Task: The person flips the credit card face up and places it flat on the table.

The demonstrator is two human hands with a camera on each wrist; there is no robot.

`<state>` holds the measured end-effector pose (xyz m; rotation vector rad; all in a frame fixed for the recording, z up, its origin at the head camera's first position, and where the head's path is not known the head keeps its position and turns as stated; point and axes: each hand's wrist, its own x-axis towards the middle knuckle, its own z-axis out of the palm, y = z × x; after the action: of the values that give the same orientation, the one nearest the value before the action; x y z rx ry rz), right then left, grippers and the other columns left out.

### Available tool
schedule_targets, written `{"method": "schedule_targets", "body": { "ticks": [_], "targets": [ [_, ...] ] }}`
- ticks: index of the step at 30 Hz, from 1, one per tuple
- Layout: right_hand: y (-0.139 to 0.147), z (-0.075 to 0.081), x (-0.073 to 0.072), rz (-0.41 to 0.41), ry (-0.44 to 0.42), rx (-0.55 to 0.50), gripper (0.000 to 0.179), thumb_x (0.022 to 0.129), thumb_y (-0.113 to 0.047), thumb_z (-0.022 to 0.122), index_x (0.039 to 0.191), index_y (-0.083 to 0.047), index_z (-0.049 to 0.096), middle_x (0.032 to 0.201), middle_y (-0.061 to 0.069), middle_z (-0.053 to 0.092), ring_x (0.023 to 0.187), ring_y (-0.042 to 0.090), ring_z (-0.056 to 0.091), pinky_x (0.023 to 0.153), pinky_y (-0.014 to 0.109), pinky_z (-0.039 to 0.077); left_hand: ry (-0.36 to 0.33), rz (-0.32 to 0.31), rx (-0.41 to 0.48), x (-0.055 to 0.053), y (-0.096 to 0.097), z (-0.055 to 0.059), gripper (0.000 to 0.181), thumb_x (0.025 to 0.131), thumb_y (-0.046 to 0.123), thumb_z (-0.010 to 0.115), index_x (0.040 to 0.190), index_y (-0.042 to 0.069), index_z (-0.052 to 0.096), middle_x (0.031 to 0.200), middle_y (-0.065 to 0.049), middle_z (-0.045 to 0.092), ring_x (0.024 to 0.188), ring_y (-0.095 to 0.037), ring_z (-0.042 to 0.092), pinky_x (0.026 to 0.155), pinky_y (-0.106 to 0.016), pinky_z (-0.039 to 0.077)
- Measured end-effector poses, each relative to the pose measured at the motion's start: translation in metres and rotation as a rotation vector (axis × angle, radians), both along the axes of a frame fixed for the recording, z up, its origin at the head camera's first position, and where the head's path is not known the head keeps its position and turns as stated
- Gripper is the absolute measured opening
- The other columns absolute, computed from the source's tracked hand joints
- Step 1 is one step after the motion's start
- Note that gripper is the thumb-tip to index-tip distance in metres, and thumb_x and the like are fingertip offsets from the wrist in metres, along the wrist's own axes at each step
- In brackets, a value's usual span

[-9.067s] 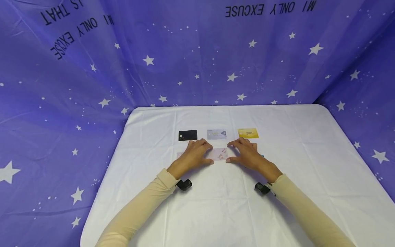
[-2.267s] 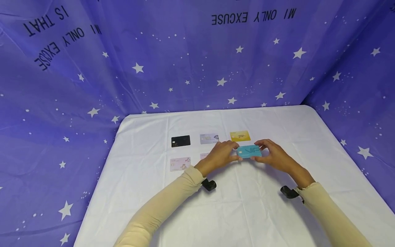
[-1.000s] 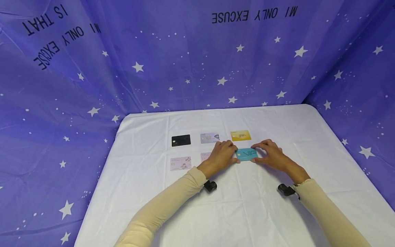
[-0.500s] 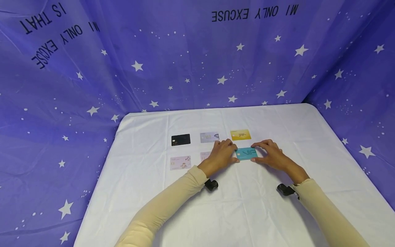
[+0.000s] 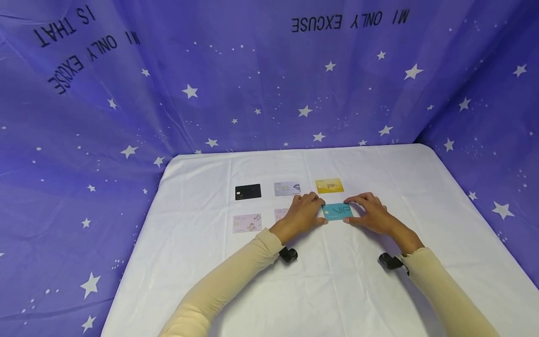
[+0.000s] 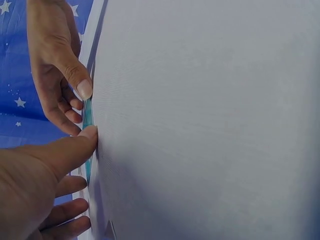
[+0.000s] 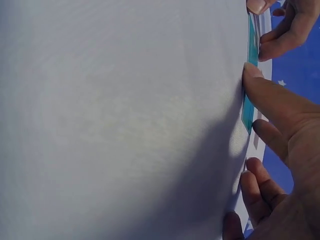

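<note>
A teal VIP card (image 5: 337, 211) lies close over the white cloth at the right end of the near row, with a hand at each end. My left hand (image 5: 302, 211) holds its left corners between thumb and fingers. On the opposite short edge, my right hand (image 5: 372, 214) pinches the corners in the same way. Both wrist views show the teal card edge-on, with the left thumb (image 6: 82, 147) and the right thumb (image 7: 267, 90) on its near side. Behind my left hand, a pink VIP card (image 5: 281, 214) is partly hidden.
Another pink card (image 5: 247, 223) lies at the left of the near row. The far row has a black card (image 5: 248, 192), a silver card (image 5: 287, 188) and a yellow card (image 5: 330, 186). A starry purple curtain (image 5: 252, 84) surrounds the white-covered table (image 5: 320, 290).
Both hands have gone from the middle pink card rightward to the teal card. The teal card, tilted up earlier, has come down toward the cloth. Over the last second, hands and card barely move.
</note>
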<state>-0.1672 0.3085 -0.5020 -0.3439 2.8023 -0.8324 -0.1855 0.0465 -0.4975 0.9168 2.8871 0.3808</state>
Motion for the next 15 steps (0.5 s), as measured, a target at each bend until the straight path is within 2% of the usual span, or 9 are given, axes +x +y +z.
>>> {"method": "schedule_targets", "body": {
  "ticks": [7,11,15],
  "targets": [
    [-0.002,0.005,-0.003,0.003,0.008,0.02,0.069,0.093,-0.046,0.08,0.147,-0.01,0.057,0.144,0.027,0.048,0.131,0.048,0.043,0.098,0.067,0.032,0.035,-0.014,0.009,-0.002,-0.007,-0.001,0.054,0.102,0.049,0.066,0.145,0.017,0.06,0.141,-0.003,0.06,0.126,-0.021,0.059,0.103,-0.04,0.042],
    [-0.005,0.007,-0.001,-0.028,0.047,0.043,0.074,0.096,-0.046,0.077,0.151,-0.005,0.05,0.145,0.029,0.047,0.13,0.049,0.044,0.099,0.068,0.032,0.049,0.019,0.038,-0.003,-0.013,-0.002,0.056,0.104,0.05,0.064,0.147,0.016,0.058,0.144,-0.005,0.058,0.133,-0.023,0.056,0.106,-0.042,0.043],
    [-0.012,0.01,0.0,-0.054,0.126,0.086,0.076,0.098,-0.05,0.071,0.153,-0.005,0.046,0.15,0.028,0.044,0.136,0.051,0.041,0.102,0.071,0.031,0.019,0.062,0.055,-0.003,-0.021,0.0,0.061,0.103,0.052,0.063,0.151,0.015,0.055,0.151,-0.007,0.054,0.143,-0.026,0.049,0.11,-0.045,0.042]
  ]
}}
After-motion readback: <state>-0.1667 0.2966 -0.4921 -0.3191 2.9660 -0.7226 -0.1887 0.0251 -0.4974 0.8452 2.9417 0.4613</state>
